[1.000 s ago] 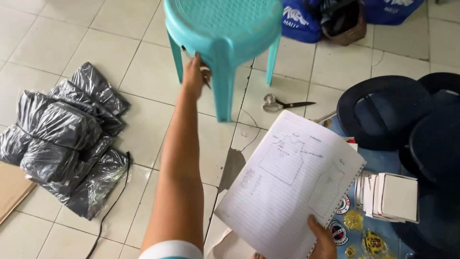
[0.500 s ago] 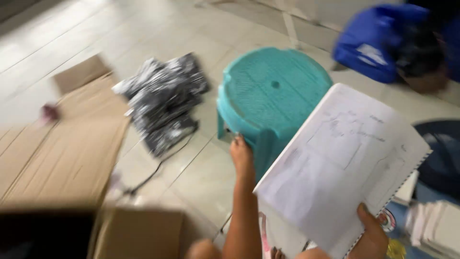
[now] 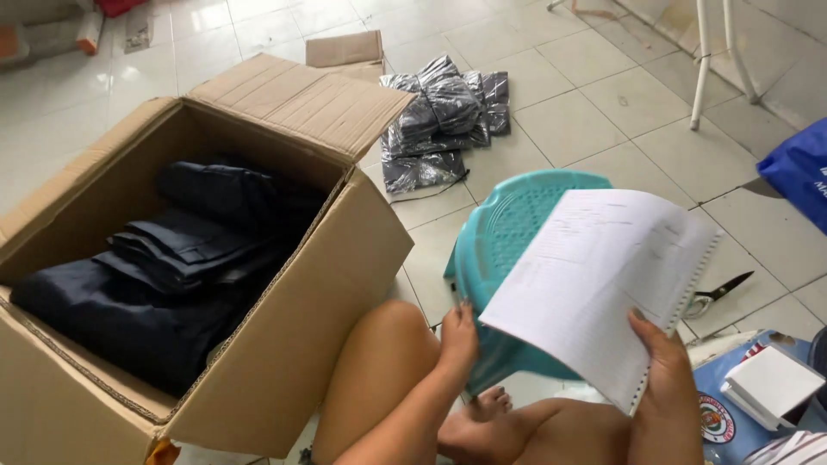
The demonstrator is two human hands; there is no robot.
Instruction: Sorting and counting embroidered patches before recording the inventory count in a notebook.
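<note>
Two hands work at once beside an open cardboard box (image 3: 284, 284): the left hand (image 3: 458, 337) grips the near rim of a turquoise plastic stool (image 3: 508, 232), fingers curled over its edge, while the right hand (image 3: 659, 366) pinches the lower corner of a spiral-bound notebook (image 3: 603, 280), thumb on the written page.

The stool stands on the pale tiled floor (image 3: 594, 120) just in front of the person's bent knee, between the box and a pair of scissors (image 3: 719, 288). It appears to be moulded in one piece, with a perforated round seat and a raised lip; it likely handles light and stiff, with a smooth surface that could slip, so the rim or a leg looks the surest place to grasp.

The notebook is held tilted over the stool's right side, hiding part of the seat. Its pages are white and lined, covered in handwriting too small to make out, with a wire coil along the right edge. It probably handles light and floppy, bending if held by one corner; the bound edge would give a firmer hold.

Dark folded garments (image 3: 172, 267) fill the box. Plastic-wrapped dark bundles (image 3: 444, 120) lie on the tiles behind the stool, well apart from both hands.
</note>
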